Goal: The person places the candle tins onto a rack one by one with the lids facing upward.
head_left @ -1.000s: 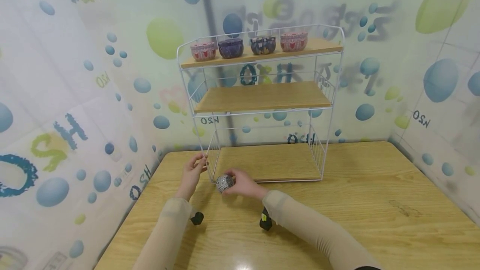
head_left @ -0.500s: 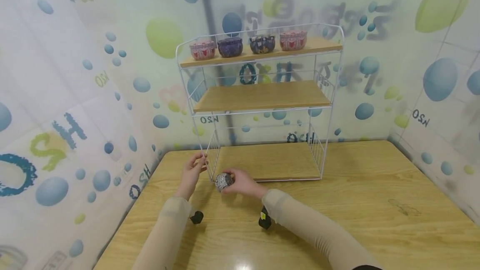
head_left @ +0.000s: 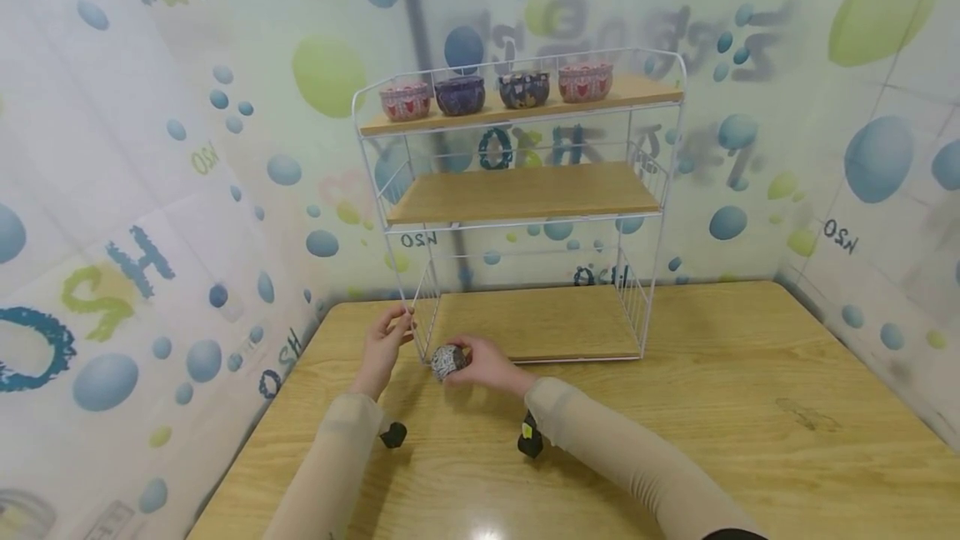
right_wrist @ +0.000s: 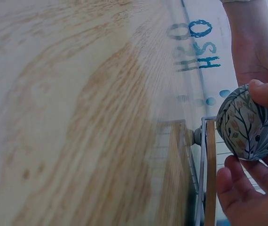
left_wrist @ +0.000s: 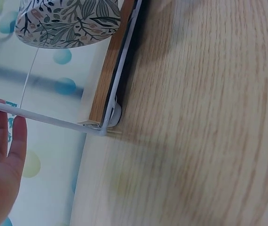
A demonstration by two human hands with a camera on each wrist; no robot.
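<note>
My right hand (head_left: pixel 487 367) grips a small round tin (head_left: pixel 447 363) with a leaf-and-branch pattern, tilted on its side at the front left corner of a white wire shelf rack (head_left: pixel 536 323). In the right wrist view the thumb presses the tin (right_wrist: pixel 244 125) from above, fingers below. The tin (left_wrist: pixel 68 23) also shows in the left wrist view, over the edge of the lowest board. My left hand (head_left: pixel 382 350) holds the rack's front left post by the fingertips; the left wrist view shows two fingers (left_wrist: pixel 17 141) at the white bar, thumb hidden.
On the top board (head_left: pixel 637 90) stand several round patterned tins: a pink one (head_left: pixel 407 102), a purple one (head_left: pixel 461 97), a dark floral one (head_left: pixel 525 90) and another pink one (head_left: pixel 586 83). The rack stands on a wooden table (head_left: pixel 720 407) against a printed curtain (head_left: pixel 262 190).
</note>
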